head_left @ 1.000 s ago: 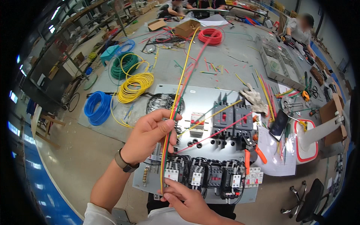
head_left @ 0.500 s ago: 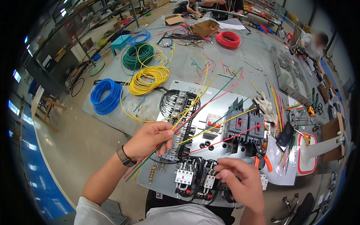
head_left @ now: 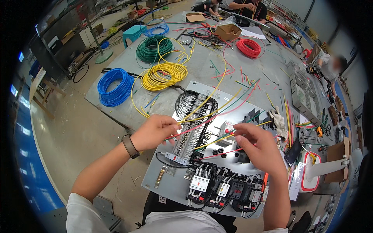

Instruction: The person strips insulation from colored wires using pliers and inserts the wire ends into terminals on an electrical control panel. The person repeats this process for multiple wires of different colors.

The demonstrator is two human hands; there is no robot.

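Your left hand [head_left: 155,132] pinching wires [head_left: 223,112]; right hand [head_left: 258,149], fingers parted.
From your left hand, the nearer one, the wires slant forward and right over the metal plate [head_left: 175,191] on the bench [head_left: 120,58].

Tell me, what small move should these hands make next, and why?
Perhaps the right hand should reach forward and gather the wires: the left hand pinches them, yet beyond its fingers they spread apart, and the right hand's fingers look parted, seemingly gripping nothing.
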